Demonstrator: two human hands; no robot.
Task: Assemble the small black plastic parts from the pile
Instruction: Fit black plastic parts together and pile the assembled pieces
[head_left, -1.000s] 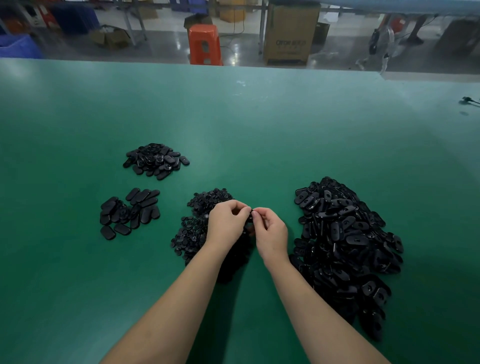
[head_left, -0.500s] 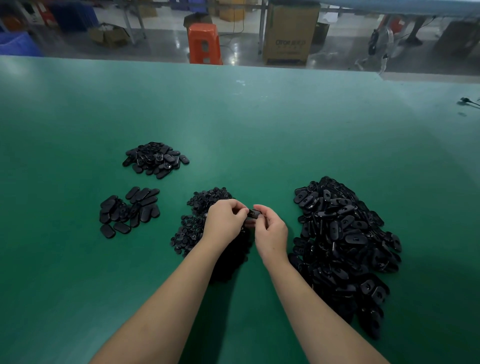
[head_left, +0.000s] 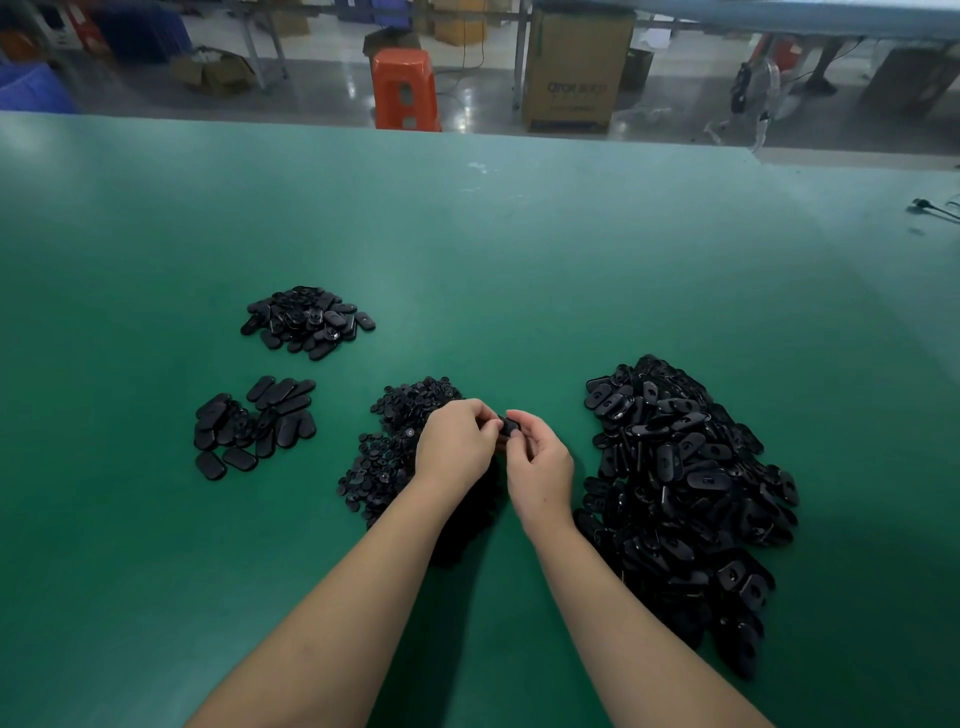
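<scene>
Green matting covers the table, with a workshop floor beyond its far edge where an orange stool and a cardboard box stand.

Both hands meet near the table's middle. The left hand has its fingers curled and its fingertips pinch one end of a small black part; the right hand pinches the other end between thumb and fingers. The part is held just above the table, between the two hands. How its pieces fit together is too small to tell.

Under and left of the left hand lies a pile of small round pieces. To the right of the right hand, a big pile of oval black shells spreads toward the near edge. Two smaller groups lie well to the left: a near group of flat ovals and a far heap behind it.

A dark cable lies at the table's right edge.
</scene>
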